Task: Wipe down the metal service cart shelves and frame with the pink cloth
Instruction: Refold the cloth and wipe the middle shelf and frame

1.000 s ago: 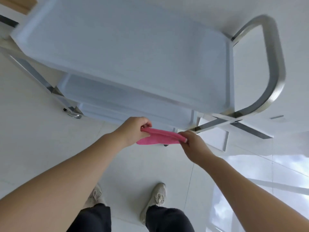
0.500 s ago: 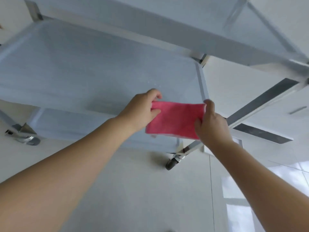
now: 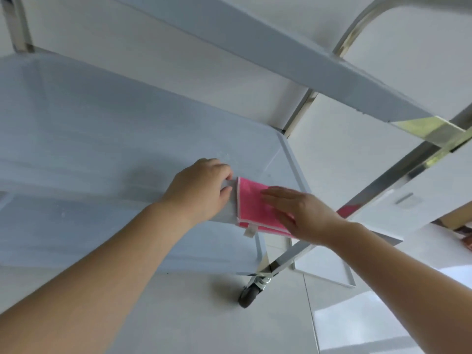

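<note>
Pink cloth [image 3: 251, 203] is lying folded on the cart's middle shelf [image 3: 127, 139], right hand [image 3: 301, 213] pressing it flat-fingered; left hand [image 3: 199, 192], grip curled, is bracing the rim. Sweeping strokes likely come next.

Item: middle shelf [image 3: 107, 139] of the metal service cart, pale and rimmed. On it: one folded pink cloth [image 3: 251, 203] at the near right corner, overlapping the front rim, a white tag hanging off its edge. My right hand [image 3: 301, 213] lies flat on it; my left hand [image 3: 198, 191] rests just beside.
</note>
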Demonstrator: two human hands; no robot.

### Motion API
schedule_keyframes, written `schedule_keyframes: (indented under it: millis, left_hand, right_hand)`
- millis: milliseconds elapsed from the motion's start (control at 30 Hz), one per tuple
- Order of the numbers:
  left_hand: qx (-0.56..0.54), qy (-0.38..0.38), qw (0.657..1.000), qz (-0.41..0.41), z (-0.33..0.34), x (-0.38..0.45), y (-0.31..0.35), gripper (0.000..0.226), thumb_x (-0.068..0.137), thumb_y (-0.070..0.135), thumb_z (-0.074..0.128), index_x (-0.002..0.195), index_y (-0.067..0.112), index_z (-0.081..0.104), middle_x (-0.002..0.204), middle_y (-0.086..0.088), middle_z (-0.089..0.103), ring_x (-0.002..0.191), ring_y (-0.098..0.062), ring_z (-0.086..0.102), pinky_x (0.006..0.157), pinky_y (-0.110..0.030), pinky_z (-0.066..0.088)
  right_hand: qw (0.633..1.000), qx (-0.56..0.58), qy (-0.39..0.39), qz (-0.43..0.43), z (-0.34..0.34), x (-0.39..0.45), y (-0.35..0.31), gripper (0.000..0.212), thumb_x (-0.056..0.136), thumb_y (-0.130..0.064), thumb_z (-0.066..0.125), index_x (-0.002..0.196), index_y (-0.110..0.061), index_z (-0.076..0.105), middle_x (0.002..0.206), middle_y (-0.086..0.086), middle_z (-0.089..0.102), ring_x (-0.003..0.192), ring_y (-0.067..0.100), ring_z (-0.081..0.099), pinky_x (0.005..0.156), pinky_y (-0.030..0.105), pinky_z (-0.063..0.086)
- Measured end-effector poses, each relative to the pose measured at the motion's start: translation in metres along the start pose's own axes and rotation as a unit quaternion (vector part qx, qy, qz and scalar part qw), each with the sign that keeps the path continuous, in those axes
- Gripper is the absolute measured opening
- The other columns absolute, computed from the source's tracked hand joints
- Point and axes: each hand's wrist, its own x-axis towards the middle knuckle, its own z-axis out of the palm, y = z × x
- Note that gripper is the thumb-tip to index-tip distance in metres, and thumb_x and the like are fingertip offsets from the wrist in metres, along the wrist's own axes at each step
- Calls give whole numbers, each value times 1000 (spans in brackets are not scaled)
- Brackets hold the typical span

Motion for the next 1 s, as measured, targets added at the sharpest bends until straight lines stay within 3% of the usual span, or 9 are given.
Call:
schedule_keyframes:
  millis: [100, 233, 367, 633, 767, 867, 933, 1000]
  left_hand:
    - [12, -30, 999, 5, -11, -13, -18, 21, 87, 26, 54, 104, 16, 62, 107, 0, 61, 107, -23, 50, 81, -40, 49]
    - [21, -69, 997, 24, -18, -23, -28, 20, 90, 26, 47, 92, 14, 63, 98, 0, 60, 100, -21, 48, 79, -40, 48]
    - [-2, -61, 997, 54, -11, -23, -36, 24, 91, 24, 46, 85, 9, 64, 91, -3, 58, 94, -22, 48, 79, -39, 47]
    - [36, -101, 992, 71, -19, -16, -36, 25, 91, 27, 44, 78, 13, 61, 89, 1, 54, 91, -20, 50, 78, -38, 47]
    - [60, -127, 986, 93, -27, -8, -41, 23, 90, 30, 46, 70, 20, 54, 86, 7, 53, 83, -16, 51, 76, -36, 47]
    - [19, -120, 987, 110, -24, -9, -49, 22, 90, 30, 50, 76, 17, 62, 86, 7, 55, 83, -13, 51, 77, -35, 46]
    - [5, -105, 988, 116, -21, -12, -53, 22, 90, 29, 50, 81, 16, 65, 89, 6, 58, 86, -11, 52, 78, -36, 46]
    - [-2, -96, 988, 119, -20, -14, -56, 22, 91, 30, 49, 84, 17, 66, 93, 7, 60, 88, -10, 52, 79, -36, 46]
  right_hand:
    - [997, 60, -35, 18, 13, 6, -8, 38, 94, -17, 49, 131, -9, 51, 140, 4, 49, 130, 17, 45, 108, 39, 38]
    - [994, 63, -83, 34, 13, 2, -5, 47, 98, -21, 40, 142, -10, 30, 151, 2, 27, 141, 14, 23, 115, 40, 26]
    - [992, 47, -111, 30, 20, 3, 4, 51, 98, -36, 24, 144, -24, 8, 156, -4, 11, 144, 7, 8, 118, 36, 14]
    - [989, 43, -141, 0, 17, 12, 25, 53, 99, -32, 24, 147, -17, 8, 157, -1, 4, 145, 8, 1, 119, 32, 5]
    - [988, 52, -138, 34, 22, 21, 42, 50, 100, -29, 21, 145, -22, 1, 156, -5, -2, 143, 3, -4, 117, 23, -1]
    - [985, 46, -138, 96, 30, 37, 56, 48, 101, -25, 21, 142, -24, -3, 156, -5, -3, 144, 6, -5, 116, 21, -3]
    - [980, 34, -140, 137, 33, 47, 63, 50, 100, -33, 18, 145, -24, -2, 157, -4, -2, 144, 7, -4, 117, 23, -3]
    - [982, -22, -143, 119, 28, 49, 68, 58, 95, -47, 11, 147, -25, 2, 157, -6, 1, 144, 8, 2, 116, 23, 0]
